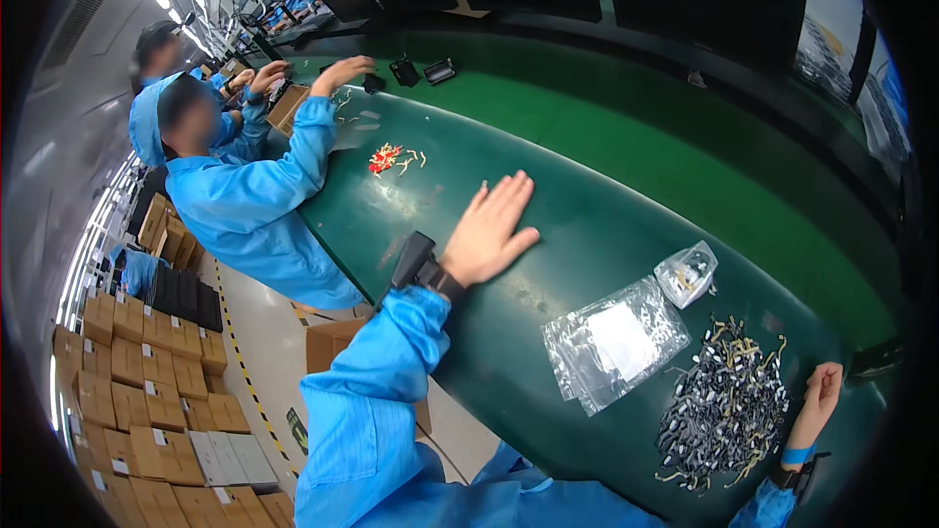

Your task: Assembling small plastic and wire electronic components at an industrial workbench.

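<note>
My left hand [489, 233] is stretched out palm down over the green bench top [509, 332], fingers spread and holding nothing. My right hand [820, 401] rests at the far right of the bench, its fingers loosely curled in, and I see nothing in it. Just left of it lies a heap of small black and silver parts with yellowish strips [726, 406]. Between my hands lie a flat clear plastic bag [616, 342] with a white sheet and a smaller clear bag [687, 274] with small pieces inside. Past my left fingers sits a little pile of red and cream pieces [386, 158].
A co-worker in a blue smock [249, 186] reaches across the bench at left. A cardboard box [289, 108] stands beside them. A green belt [587, 152] runs along the far side, with black parts [440, 70] on it. Stacked cartons [147, 372] fill the floor at left.
</note>
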`<state>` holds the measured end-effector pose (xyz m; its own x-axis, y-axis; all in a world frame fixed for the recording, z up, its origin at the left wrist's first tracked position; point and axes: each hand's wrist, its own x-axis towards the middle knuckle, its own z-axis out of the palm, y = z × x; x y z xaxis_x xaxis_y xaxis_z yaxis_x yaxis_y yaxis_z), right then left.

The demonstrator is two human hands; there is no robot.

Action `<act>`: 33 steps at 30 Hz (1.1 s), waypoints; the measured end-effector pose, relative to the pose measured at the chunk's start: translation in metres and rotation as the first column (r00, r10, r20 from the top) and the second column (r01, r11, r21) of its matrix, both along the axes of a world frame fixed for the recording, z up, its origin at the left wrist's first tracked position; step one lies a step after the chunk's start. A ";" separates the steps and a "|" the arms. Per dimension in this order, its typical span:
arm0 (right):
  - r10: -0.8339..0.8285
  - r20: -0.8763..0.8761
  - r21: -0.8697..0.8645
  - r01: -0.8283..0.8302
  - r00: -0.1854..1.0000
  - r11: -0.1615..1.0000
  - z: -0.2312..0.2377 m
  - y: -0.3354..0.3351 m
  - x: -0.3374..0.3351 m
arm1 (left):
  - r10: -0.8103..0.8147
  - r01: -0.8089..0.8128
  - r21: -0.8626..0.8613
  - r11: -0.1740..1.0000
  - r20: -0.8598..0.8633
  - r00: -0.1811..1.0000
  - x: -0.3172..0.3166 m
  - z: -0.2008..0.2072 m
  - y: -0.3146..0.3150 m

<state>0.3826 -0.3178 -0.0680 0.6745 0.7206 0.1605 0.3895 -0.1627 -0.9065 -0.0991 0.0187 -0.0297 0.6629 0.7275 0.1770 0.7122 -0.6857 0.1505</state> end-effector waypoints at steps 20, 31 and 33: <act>-0.001 0.066 0.011 0.000 0.998 1.000 -0.003 0.009 -0.007 | 0.539 -0.588 0.421 0.690 0.243 0.806 -0.117 -0.018 0.135; 0.013 0.152 -0.037 -0.007 0.988 0.999 -0.010 0.007 0.004 | 0.324 -0.331 0.117 0.937 0.068 0.943 -0.068 -0.023 0.098; 0.011 0.169 -0.052 -0.002 0.985 0.999 -0.017 0.006 0.010 | 0.401 -0.407 0.092 0.909 0.083 0.912 -0.083 -0.025 0.120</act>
<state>0.3927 -0.3122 -0.0845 0.6359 0.7351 0.2351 0.5381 -0.2040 -0.8178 -0.1819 0.1385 -0.0548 0.3018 0.9057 0.2976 0.9234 -0.3554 0.1451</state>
